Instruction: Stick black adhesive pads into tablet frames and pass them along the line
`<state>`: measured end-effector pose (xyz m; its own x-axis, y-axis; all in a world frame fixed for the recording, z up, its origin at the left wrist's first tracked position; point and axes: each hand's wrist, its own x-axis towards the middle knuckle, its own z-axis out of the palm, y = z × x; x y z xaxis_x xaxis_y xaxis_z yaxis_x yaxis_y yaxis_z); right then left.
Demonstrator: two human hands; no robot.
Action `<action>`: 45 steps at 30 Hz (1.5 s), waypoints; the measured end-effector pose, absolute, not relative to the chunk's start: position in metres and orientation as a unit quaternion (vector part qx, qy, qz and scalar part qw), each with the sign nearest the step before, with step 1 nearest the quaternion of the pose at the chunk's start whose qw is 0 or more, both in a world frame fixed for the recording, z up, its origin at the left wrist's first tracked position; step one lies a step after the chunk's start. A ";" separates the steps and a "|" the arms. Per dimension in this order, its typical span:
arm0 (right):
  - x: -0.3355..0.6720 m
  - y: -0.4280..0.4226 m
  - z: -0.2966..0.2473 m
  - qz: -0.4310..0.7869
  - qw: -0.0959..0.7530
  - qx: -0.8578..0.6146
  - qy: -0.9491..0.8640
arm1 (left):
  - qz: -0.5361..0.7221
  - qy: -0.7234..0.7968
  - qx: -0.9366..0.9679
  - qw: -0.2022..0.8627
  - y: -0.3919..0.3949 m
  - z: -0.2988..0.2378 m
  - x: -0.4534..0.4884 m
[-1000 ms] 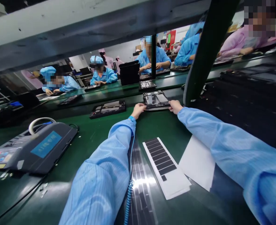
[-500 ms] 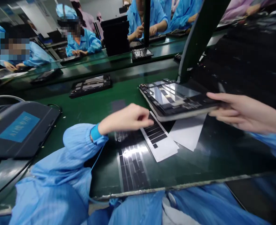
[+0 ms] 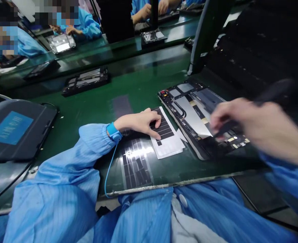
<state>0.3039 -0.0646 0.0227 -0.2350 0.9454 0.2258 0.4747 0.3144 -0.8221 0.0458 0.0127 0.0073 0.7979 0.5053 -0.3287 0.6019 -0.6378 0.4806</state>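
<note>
My left hand (image 3: 146, 124) rests over a white sheet of black adhesive strips (image 3: 168, 131), its thumb and forefinger spread apart on the strips. To its right, an opened tablet (image 3: 193, 116) lies on the bench with its inner parts facing up. My right hand (image 3: 250, 125), smeared by motion, hovers over the tablet's near right part with curled fingers. A dark, blurred shape (image 3: 275, 91) sticks out behind that hand; its kind cannot be made out. The tablet's right portion is partly hidden by the hand.
A sheet of dark strips (image 3: 136, 167) lies by the bench's front edge. Another opened tablet (image 3: 87, 81) sits farther back. A dark grey device with a blue label (image 3: 14, 130) stands left. A slanted post (image 3: 202, 40) rises behind the tablet. Co-workers sit across the bench.
The tablet, held up by my right hand before, now lies on the bench. My right hand has let go of its edge and moved over it. My left hand has opened onto the strip sheet.
</note>
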 end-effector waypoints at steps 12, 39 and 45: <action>0.243 -0.055 0.002 0.330 0.276 -0.307 -0.849 | -0.065 0.329 0.899 0.282 0.010 0.002 0.052; 0.269 -0.026 -0.010 0.316 0.470 -0.469 -0.678 | 0.323 0.287 0.839 0.331 -0.014 -0.032 0.081; 0.271 -0.022 -0.012 0.289 0.455 -0.458 -0.707 | 0.338 0.295 0.827 0.338 -0.015 -0.031 0.080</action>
<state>0.2714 -0.0223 -0.0122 -0.1676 0.9102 0.3788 0.3847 0.4142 -0.8249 0.0801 -0.0150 -0.0307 0.5969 0.7169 0.3602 0.2593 -0.5972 0.7590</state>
